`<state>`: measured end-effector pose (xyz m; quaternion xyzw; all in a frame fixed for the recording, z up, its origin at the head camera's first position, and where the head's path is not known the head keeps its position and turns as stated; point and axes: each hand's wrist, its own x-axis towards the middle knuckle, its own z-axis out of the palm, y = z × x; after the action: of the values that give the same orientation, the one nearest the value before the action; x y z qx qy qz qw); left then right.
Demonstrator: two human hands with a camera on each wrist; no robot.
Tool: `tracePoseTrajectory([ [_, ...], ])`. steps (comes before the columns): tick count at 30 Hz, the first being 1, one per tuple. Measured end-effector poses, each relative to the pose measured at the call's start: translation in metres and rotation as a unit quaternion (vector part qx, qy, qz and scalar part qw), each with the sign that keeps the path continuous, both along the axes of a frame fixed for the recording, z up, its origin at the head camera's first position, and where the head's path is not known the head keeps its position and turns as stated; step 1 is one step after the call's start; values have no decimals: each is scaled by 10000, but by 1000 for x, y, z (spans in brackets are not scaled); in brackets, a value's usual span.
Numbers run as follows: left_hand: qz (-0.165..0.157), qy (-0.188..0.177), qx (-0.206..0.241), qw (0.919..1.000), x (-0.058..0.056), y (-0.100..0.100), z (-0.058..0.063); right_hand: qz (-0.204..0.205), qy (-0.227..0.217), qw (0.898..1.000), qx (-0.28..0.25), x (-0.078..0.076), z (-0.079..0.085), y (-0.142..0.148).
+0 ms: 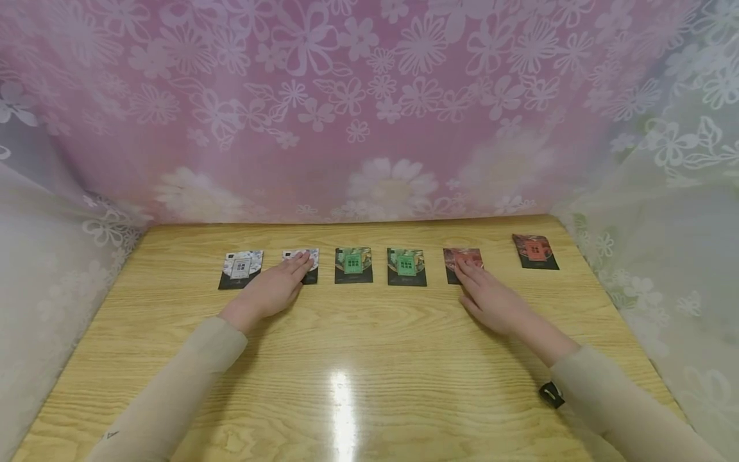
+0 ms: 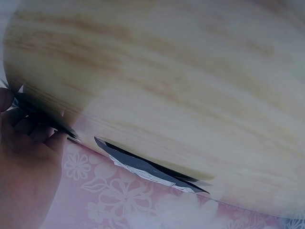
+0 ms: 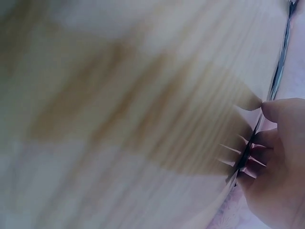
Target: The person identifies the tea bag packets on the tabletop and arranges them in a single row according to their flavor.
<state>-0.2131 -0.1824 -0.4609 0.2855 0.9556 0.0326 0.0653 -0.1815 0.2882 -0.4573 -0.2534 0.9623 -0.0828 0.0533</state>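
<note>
A row of small flat packets lies across the back of the table. My left hand (image 1: pixel 272 288) rests its outstretched fingers on a white-and-black packet (image 1: pixel 312 276), covering part of it. To its left lies a like packet (image 1: pixel 240 269), also visible in the left wrist view as a thin packet (image 2: pixel 147 168). Between my hands are two green-and-black packets (image 1: pixel 353 264) side by side. My right hand (image 1: pixel 492 303) lays its extended fingers on a red-and-black packet (image 1: pixel 453 258), partly hidden. Farther right, another red-and-black packet (image 1: pixel 535 251) lies slightly tilted.
The wooden table (image 1: pixel 358 340) has a pink floral curtain (image 1: pixel 369 128) behind it and pale floral curtains (image 1: pixel 675 256) at both sides. A small black object (image 1: pixel 551 394) shows beside the right sleeve (image 1: pixel 612 391).
</note>
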Motion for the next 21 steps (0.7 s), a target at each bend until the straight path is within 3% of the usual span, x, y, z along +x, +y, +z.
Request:
tracePoseTrajectory([
  [14,-7,8,6,10000,-1,-1,0,18,2,10000,-69,4,4,-4],
  [21,5,-37,43,10000,1,-1,1,-156,72,9993,-334,-2,11,9],
])
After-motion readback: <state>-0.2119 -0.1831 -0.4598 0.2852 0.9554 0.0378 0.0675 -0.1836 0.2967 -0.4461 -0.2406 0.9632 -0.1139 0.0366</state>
